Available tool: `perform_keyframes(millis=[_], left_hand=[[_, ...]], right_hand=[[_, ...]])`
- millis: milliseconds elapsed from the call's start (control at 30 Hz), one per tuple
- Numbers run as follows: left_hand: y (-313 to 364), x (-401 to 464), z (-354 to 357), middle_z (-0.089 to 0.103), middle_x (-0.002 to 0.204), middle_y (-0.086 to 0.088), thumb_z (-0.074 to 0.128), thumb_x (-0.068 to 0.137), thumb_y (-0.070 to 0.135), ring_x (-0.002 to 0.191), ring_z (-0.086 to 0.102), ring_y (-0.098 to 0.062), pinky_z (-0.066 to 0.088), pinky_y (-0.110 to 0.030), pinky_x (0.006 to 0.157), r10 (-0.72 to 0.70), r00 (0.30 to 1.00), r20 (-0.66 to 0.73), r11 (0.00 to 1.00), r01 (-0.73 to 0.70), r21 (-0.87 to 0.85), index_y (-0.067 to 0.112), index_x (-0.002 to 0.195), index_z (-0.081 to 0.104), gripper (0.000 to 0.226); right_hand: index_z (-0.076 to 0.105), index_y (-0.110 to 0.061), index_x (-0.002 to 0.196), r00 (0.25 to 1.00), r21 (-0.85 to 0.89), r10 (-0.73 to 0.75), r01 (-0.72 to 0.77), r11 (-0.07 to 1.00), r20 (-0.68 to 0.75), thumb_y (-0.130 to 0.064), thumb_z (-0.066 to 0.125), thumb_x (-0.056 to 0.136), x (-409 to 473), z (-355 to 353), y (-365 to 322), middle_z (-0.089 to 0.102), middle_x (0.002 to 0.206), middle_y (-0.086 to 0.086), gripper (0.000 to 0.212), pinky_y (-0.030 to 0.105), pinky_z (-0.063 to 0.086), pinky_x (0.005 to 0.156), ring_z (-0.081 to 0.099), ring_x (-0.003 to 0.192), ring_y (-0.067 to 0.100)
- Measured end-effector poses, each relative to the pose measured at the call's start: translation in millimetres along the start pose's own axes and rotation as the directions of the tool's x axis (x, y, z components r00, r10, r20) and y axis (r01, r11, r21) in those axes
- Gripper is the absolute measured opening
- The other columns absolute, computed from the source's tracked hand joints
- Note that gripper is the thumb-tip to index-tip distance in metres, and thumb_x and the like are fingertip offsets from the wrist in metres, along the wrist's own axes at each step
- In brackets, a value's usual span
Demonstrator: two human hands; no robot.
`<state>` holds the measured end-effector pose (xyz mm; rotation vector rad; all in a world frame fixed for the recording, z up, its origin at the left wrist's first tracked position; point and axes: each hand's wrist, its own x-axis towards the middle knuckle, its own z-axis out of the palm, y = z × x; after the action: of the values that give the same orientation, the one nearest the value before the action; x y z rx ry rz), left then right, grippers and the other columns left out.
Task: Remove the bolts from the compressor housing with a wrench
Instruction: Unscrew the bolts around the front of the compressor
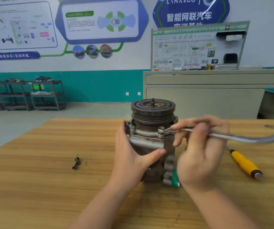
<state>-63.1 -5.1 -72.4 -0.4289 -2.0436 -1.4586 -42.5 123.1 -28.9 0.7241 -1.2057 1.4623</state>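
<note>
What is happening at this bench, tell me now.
A person is unbolting a compressor standing on the wooden table. The left hand grips its housing while the right hand holds a wrench on a flange bolt. A removed bolt lies left; a yellow-handled screwdriver lies right.

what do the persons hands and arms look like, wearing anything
Both are bare: no gloves on the left hand or the right hand, and no sleeves, watch, rings or bands show on either forearm up to the frame's bottom edge. Nails are short and unpainted.
</note>
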Motion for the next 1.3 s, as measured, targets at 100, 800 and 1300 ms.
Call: perform_keyframes(millis=[100,800,1300], left_hand=[[1,1,0,0.018,0.121,0.052,0.073,0.042,0.077,0.114,0.016,0.036,0.017,0.013,0.085,-0.014,1.0,0.009,1.0,0.014,-0.007,0.049,0.138,0.005,0.12],[4,0,0,0.023,0.127,0.042,0.072,0.045,0.076,0.122,0.02,0.027,0.019,0.008,0.092,-0.007,1.0,-0.004,1.0,0.007,-0.005,0.046,0.138,0.008,0.117],[4,-1,0,0.018,0.131,0.046,0.074,0.046,0.072,0.126,0.016,0.027,0.017,0.0,0.098,-0.024,1.0,0.02,0.999,0.024,-0.039,0.05,0.141,0.006,0.119]], right_hand=[[0.043,-0.016,0.092,0.816,0.336,0.556,-0.485,0.807,-0.158,-0.019,0.029,0.104,18,-8,9,0.063,0.061,0.004,0.019,0.022,0.041,0.045,0.048,0.042,0.017],[0.054,-0.017,0.093,0.962,-0.129,-0.152,0.184,0.974,0.229,-0.031,0.044,0.101,7,-11,-1,0.063,0.074,0.001,0.018,0.017,0.048,0.058,0.062,0.06,0.004],[0.049,-0.014,0.08,0.679,0.611,0.733,-0.564,0.556,-0.04,-0.025,0.034,0.104,42,-30,17,0.066,0.062,0.006,0.031,0.019,0.048,0.048,0.059,0.048,0.013]])
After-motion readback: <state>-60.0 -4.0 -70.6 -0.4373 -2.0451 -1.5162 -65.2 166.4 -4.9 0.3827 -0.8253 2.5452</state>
